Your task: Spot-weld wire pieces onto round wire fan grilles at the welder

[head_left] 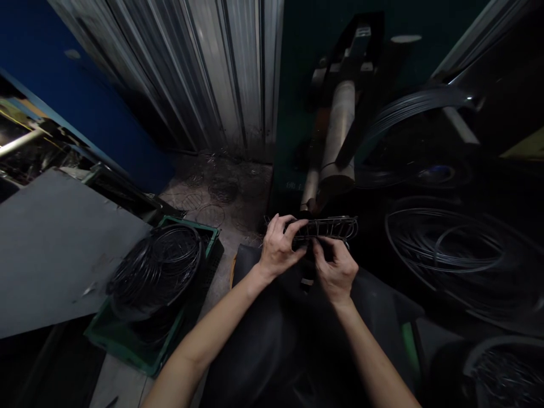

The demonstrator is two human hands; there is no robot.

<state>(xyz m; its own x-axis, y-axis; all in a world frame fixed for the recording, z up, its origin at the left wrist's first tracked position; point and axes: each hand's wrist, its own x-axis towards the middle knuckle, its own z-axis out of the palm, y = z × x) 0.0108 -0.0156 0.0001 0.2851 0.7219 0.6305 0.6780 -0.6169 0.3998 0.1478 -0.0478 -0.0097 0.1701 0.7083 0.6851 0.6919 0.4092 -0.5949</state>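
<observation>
Both my hands hold a small wire frame (pixel 335 226), a flat cage of thin metal rods, in front of a dark machine. My left hand (pixel 278 246) grips its left end with curled fingers. My right hand (pixel 335 269) pinches the frame from below near its middle. The frame's right end sticks out free toward the right. Just behind it rises a grey metal cylinder (pixel 338 133) of the machine.
A green crate (pixel 127 340) holding stacked black wire rings sits on the floor at the left, beside a grey board (pixel 55 249). Large coils of dark wire (pixel 459 249) lie at the right. Corrugated metal sheeting (pixel 212 68) stands behind, with loose wire rings on the floor.
</observation>
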